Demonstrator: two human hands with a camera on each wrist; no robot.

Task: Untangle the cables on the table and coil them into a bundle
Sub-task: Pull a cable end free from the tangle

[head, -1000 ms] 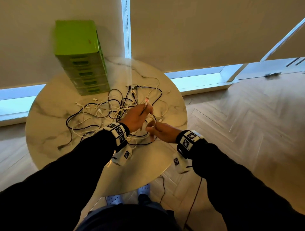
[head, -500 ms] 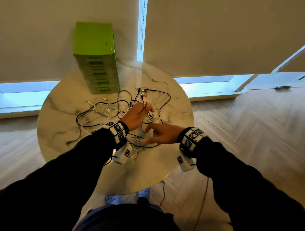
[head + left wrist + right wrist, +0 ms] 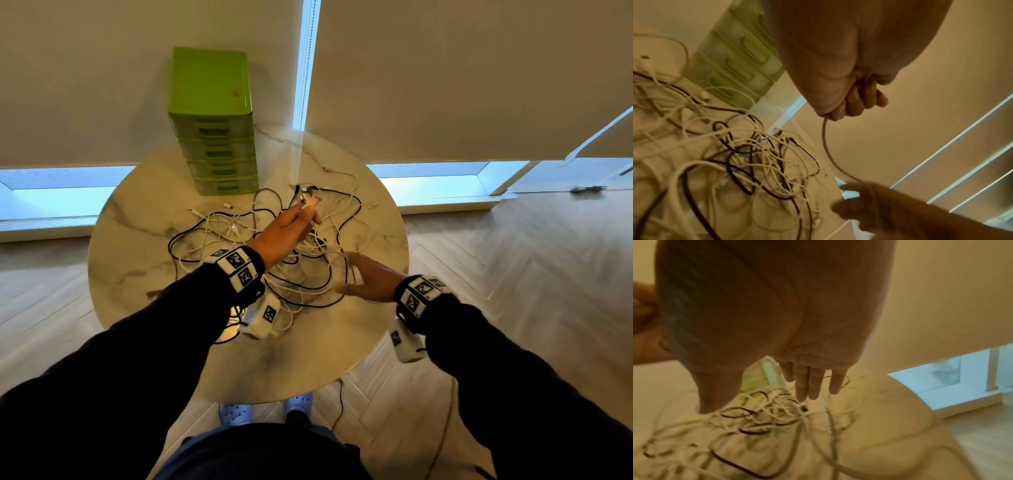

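Note:
A tangle of white and black cables (image 3: 274, 253) lies spread over the middle of the round marble table (image 3: 144, 219). My left hand (image 3: 291, 229) is raised above the pile and grips one white cable (image 3: 825, 146) near its plug end, fingers curled round it. That cable hangs in a curve down to my right hand (image 3: 366, 277), which is spread with straight fingers (image 3: 807, 386) over the right side of the tangle; the cable drapes across it. The heap of cables (image 3: 764, 415) lies under those fingers.
A green drawer unit (image 3: 214, 123) stands at the back of the table against the window blind. Bare marble runs along the near table edge (image 3: 274, 377). Wooden floor lies to the right. A thin dark wire trails on the floor by my feet (image 3: 339, 407).
My right hand let go of the cable, spread its fingers and slid right, away from the left hand. My left hand kept its grip and stayed raised. The head view shifted.

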